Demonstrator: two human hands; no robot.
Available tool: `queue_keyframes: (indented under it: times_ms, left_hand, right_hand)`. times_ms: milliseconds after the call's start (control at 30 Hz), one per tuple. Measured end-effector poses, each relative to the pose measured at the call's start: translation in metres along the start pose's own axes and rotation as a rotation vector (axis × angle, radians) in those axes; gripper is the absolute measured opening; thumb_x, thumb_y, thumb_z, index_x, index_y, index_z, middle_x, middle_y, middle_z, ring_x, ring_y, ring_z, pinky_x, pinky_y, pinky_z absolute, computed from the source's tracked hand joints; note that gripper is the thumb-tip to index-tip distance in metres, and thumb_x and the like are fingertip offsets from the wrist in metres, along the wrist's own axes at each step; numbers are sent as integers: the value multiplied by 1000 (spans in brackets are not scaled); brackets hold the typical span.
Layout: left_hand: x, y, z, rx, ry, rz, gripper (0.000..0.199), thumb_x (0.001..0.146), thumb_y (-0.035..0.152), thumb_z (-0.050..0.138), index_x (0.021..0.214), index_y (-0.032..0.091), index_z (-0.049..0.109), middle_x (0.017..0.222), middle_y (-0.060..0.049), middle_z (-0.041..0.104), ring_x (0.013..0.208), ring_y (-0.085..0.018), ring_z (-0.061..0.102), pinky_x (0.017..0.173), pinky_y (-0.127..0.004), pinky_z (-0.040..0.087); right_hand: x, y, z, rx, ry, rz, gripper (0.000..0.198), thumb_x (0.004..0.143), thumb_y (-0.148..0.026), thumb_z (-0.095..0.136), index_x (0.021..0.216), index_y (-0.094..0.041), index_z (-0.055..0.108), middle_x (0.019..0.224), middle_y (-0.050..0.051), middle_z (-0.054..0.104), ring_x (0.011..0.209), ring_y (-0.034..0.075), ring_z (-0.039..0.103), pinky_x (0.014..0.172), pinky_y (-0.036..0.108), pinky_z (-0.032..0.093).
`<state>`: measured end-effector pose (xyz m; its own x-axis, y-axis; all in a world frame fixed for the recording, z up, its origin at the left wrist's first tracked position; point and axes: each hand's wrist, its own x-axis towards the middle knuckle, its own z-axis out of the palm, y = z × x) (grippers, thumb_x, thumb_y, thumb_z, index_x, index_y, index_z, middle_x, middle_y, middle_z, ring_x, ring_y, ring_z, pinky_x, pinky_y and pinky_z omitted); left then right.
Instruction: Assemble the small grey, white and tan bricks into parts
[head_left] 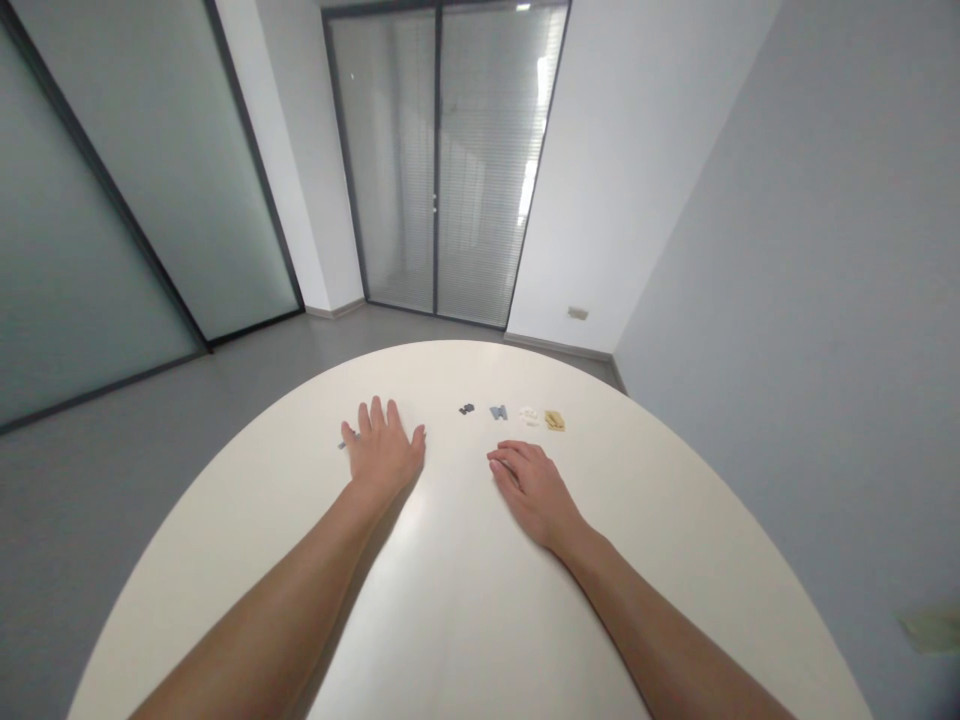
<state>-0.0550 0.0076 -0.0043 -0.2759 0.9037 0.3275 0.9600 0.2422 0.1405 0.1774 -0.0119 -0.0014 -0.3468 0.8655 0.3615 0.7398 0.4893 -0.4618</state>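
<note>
Currently, on the counter point(450, 630), the left hand point(383, 455) is spread wide beside grey pieces point(342, 445) at nine o'clock; the loosely curled right hand point(529, 487), contents indeterminable, lies nearer white pieces point(529, 413) at twelve.

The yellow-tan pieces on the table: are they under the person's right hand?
No, the yellow-tan pieces lie in plain view beyond the right hand, with white tabletop showing between.

No text, label, brand name, number or sign can be read on any of the things or surfaces in this view.
</note>
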Motion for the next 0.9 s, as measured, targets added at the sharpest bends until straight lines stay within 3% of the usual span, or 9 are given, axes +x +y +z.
queue_keyframes:
  times_ms: [200, 467, 567, 667, 767, 900]
  left_hand:
    - [7, -5, 4, -26, 51, 32, 63, 94, 46, 40, 142, 5, 45, 150, -25, 42, 139, -40, 38, 109, -54, 36]
    - [4, 7, 13, -286, 10, 420, 52, 96, 31, 45, 140, 6, 44, 144, -21, 50, 136, -31, 44, 115, -46, 36]
    - [-2, 14, 14, -473, -37, 527, 46, 93, 18, 43, 139, 11, 45, 141, -17, 52, 134, -27, 46, 114, -43, 39]
    - [-9, 21, 17, -639, -119, 674, 53, 87, 5, 42, 139, 17, 44, 141, -13, 54, 132, -22, 48, 112, -42, 41]
    - [-16, 29, 18, -773, -223, 763, 54, 84, 1, 42, 134, 21, 49, 136, -9, 59, 126, -20, 54, 109, -39, 44]
    - [-23, 40, 13, -915, -269, 837, 51, 83, -2, 41, 128, 21, 54, 129, -7, 63, 120, -18, 57, 107, -37, 45]
  right_hand:
    - [0, -1, -1, -6, -9, -1, 25, 100, -29, 49, 108, -21, 71, 119, 8, 66, 115, 23, 56, 103, 41, 42]
    - [0, 0, -1, -2, 1, -14, 24, 99, -28, 49, 108, -21, 71, 119, 8, 67, 114, 24, 56, 103, 42, 42]
    - [0, 3, 1, -2, 8, -28, 24, 99, -29, 50, 108, -22, 71, 118, 8, 67, 114, 24, 56, 103, 42, 42]
    - [0, 5, 2, 3, 11, -34, 24, 100, -29, 49, 108, -22, 70, 118, 8, 67, 115, 24, 56, 102, 43, 42]
    - [0, 5, 3, 1, 13, -49, 22, 99, -29, 50, 107, -21, 70, 117, 9, 67, 114, 24, 56, 102, 43, 42]
    - [0, 4, 3, -12, 27, -63, 18, 95, -24, 55, 108, -20, 68, 116, 9, 67, 112, 25, 56, 100, 43, 44]
